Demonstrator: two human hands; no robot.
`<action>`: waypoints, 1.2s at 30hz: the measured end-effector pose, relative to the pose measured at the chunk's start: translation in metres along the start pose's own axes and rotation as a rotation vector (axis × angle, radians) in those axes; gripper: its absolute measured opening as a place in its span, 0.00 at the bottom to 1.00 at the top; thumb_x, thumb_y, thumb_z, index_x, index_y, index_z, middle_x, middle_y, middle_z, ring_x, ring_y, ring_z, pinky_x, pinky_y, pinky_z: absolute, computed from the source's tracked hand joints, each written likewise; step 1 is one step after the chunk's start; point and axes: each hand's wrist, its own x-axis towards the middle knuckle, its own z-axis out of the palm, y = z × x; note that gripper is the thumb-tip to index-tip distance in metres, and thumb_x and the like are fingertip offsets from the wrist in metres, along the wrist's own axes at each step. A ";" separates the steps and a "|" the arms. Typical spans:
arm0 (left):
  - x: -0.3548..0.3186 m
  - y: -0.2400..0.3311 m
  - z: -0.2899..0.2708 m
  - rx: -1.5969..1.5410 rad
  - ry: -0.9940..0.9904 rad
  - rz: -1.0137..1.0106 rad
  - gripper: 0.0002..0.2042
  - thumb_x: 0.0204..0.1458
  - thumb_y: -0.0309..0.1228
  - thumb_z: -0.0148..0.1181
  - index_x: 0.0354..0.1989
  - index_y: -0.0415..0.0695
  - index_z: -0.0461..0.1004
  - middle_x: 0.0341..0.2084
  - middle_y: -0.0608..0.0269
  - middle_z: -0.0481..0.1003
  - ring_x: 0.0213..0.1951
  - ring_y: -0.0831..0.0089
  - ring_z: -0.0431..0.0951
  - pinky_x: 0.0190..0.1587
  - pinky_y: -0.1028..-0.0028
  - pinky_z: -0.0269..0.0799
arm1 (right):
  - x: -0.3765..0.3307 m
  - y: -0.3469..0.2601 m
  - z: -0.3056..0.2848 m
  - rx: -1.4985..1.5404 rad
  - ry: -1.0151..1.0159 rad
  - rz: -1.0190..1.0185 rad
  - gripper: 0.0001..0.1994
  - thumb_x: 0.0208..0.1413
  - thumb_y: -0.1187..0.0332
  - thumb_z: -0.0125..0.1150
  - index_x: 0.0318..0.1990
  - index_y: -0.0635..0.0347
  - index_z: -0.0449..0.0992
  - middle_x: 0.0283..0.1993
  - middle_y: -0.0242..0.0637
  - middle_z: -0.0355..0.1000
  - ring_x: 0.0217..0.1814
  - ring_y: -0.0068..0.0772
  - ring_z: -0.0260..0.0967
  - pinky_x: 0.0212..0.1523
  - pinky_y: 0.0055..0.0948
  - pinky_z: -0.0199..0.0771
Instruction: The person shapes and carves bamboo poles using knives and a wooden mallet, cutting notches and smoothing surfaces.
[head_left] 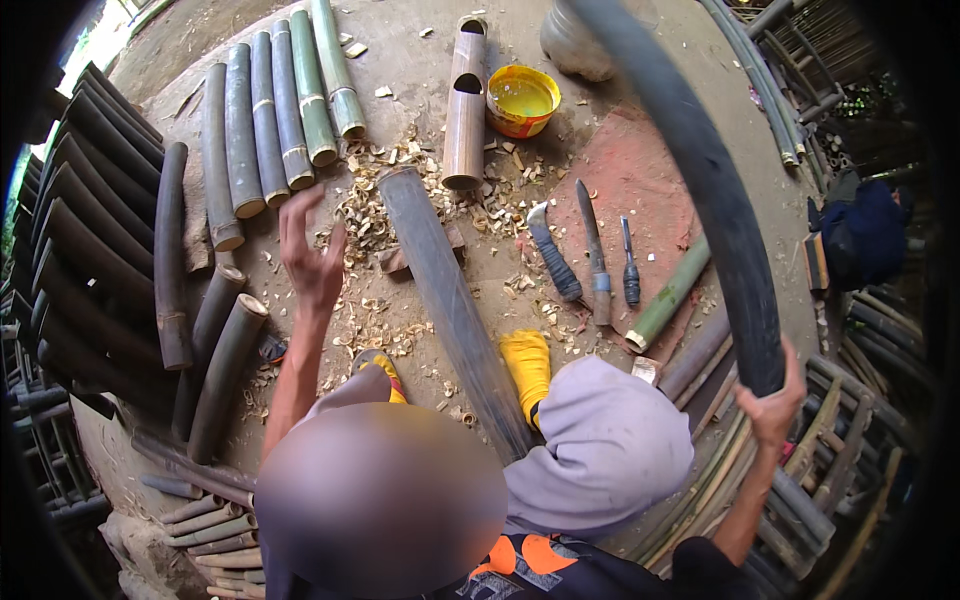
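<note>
My right hand [775, 398] grips the lower end of a long dark bamboo tube [718, 190], which rises past the top edge of the head view. My left hand [310, 242] is raised with its fingers apart and holds nothing, near several upright-lying bamboo lengths [265, 120]. Between my legs a brownish-grey bamboo tube [440, 290] slants away from me, its far part resting on a small wooden block [452, 240]. On a red cloth [640, 165] lie a hooked blade with a wrapped handle [556, 256], a long knife [596, 250] and a chisel [629, 262].
Pale bamboo chips [380, 190] litter the ground ahead. A yellow tub [522, 100] stands beside a bamboo tube with cut openings [465, 130]. Dark bamboo tubes [100, 240] are racked at left. A green bamboo piece [670, 295] and bamboo bundles lie at right.
</note>
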 end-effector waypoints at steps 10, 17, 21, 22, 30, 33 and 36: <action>0.096 0.107 -0.020 0.036 -0.549 0.339 0.31 0.27 0.30 0.69 0.49 0.49 0.70 0.40 0.56 0.77 0.43 0.57 0.79 0.49 0.64 0.76 | 0.098 -0.140 -0.078 -0.153 0.241 -0.974 0.31 0.38 0.83 0.65 0.56 0.66 0.68 0.58 0.48 0.66 0.60 0.39 0.65 0.63 0.33 0.61; 0.081 0.074 -0.050 -0.184 -0.135 -0.037 0.29 0.31 0.33 0.74 0.45 0.41 0.69 0.31 0.60 0.77 0.33 0.72 0.77 0.37 0.71 0.75 | 0.056 0.006 0.018 0.081 0.147 -0.307 0.18 0.51 0.77 0.58 0.52 0.67 0.71 0.41 0.40 0.74 0.43 0.31 0.72 0.48 0.30 0.71; 0.066 0.046 -0.065 -0.418 -0.090 -0.278 0.29 0.32 0.31 0.78 0.45 0.41 0.69 0.34 0.62 0.77 0.36 0.75 0.77 0.41 0.74 0.75 | -0.035 0.084 0.110 0.059 -0.219 -0.150 0.16 0.50 0.75 0.56 0.48 0.67 0.73 0.39 0.43 0.73 0.39 0.34 0.70 0.42 0.30 0.71; 0.058 0.040 -0.057 -0.402 -0.108 -0.323 0.29 0.32 0.31 0.78 0.45 0.41 0.69 0.34 0.62 0.77 0.37 0.74 0.77 0.42 0.74 0.75 | -0.067 0.104 0.120 0.038 -0.287 -0.070 0.16 0.50 0.75 0.56 0.48 0.67 0.73 0.39 0.43 0.73 0.39 0.34 0.70 0.42 0.30 0.71; -0.009 -0.024 -0.048 -0.524 -0.034 -0.460 0.25 0.35 0.25 0.75 0.45 0.41 0.72 0.36 0.65 0.77 0.38 0.76 0.77 0.45 0.76 0.73 | -0.264 0.168 0.154 0.025 -0.642 0.503 0.16 0.50 0.74 0.57 0.48 0.67 0.73 0.39 0.45 0.73 0.40 0.37 0.70 0.43 0.33 0.70; -0.012 -0.034 -0.047 -0.505 -0.057 -0.471 0.23 0.35 0.23 0.74 0.43 0.41 0.73 0.36 0.66 0.77 0.37 0.77 0.77 0.43 0.77 0.73 | -0.287 0.171 0.146 0.027 -0.627 0.603 0.16 0.50 0.74 0.57 0.48 0.67 0.72 0.39 0.46 0.73 0.40 0.38 0.70 0.43 0.33 0.70; -0.005 -0.033 -0.052 -0.469 -0.086 -0.479 0.23 0.35 0.23 0.74 0.42 0.42 0.73 0.36 0.67 0.77 0.37 0.78 0.76 0.43 0.77 0.73 | -0.284 0.166 0.145 0.038 -0.594 0.633 0.16 0.50 0.74 0.57 0.48 0.67 0.72 0.39 0.46 0.73 0.40 0.39 0.70 0.43 0.34 0.70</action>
